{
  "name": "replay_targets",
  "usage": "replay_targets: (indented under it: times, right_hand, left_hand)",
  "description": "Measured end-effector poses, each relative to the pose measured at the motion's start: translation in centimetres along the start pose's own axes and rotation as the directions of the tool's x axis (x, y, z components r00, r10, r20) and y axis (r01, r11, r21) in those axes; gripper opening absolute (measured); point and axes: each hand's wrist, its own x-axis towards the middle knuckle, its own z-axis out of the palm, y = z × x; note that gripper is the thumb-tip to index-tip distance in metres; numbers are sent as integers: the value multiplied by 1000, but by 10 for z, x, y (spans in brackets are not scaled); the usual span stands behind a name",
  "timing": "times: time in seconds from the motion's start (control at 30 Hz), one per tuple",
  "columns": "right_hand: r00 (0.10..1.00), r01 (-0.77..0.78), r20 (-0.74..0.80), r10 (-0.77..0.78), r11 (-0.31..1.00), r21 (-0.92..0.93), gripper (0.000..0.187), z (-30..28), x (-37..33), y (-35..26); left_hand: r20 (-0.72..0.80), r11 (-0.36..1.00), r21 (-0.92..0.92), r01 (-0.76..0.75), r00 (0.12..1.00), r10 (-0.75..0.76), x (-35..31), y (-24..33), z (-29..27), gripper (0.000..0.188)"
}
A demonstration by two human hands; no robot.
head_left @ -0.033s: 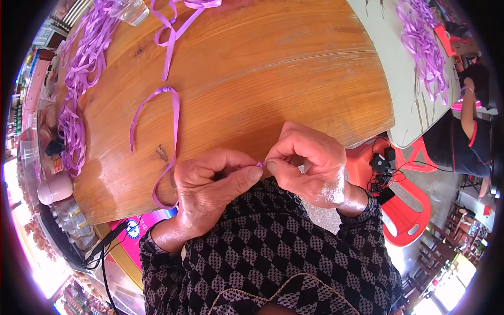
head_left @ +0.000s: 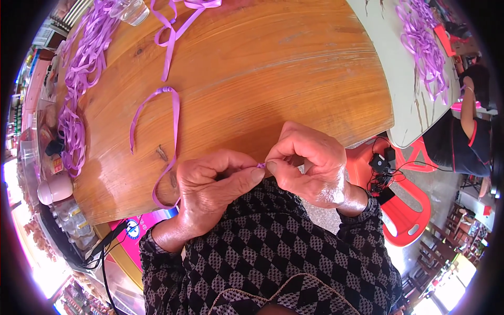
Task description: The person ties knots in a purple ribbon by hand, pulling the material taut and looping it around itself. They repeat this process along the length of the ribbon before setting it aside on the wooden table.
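Note:
At the near edge of the wooden table [head_left: 273, 68], my left hand [head_left: 212, 184] and my right hand [head_left: 310, 163] meet fingertip to fingertip. Both pinch a small piece of purple ribbon [head_left: 261, 165], of which only a tiny twisted bit shows between thumbs and forefingers. A longer purple ribbon [head_left: 175, 113] curves over the table and runs down behind my left wrist; whether it joins the pinched piece is hidden. Several tight coils or knots sit at the top of that curve. Farther off lies another looped purple ribbon [head_left: 170, 39].
A heap of purple ribbons [head_left: 86, 58] hangs along the table's left side, with a clear cup [head_left: 134, 11] beside it. More ribbons [head_left: 425, 50] lie on a pale table at right. A red plastic stool [head_left: 404, 210] holds black cables. Another person [head_left: 464, 126] is at far right.
My left hand has shifted very slightly to the right, its thumb closer to the right fingertips. The right hand and the ribbons on the table look the same.

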Motion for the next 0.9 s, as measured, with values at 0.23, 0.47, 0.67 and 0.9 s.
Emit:
replay_targets:
  times: [0.23, 0.47, 0.67, 0.9]
  right_hand:
    - [999, 3, 42, 0, 998, -69, 11, -7, 1, 1]
    - [932, 362, 87, -351, 912, -192, 35, -5, 12, 8]
    - [925, 380, 79, -372, 911, -157, 25, -7, 9, 11]
    - [953, 288, 120, -277, 953, -91, 23, -6, 3, 14]
  left_hand:
    - [-18, 984, -170, 60, 998, -64, 4, -3, 6, 10]
    - [70, 966, -190, 177, 984, -166, 6, 3, 1, 12]
    - [128, 946, -191, 261, 963, -239, 3, 6, -7, 11]
    - [62, 991, -49, 121, 991, -117, -6, -2, -10, 9]
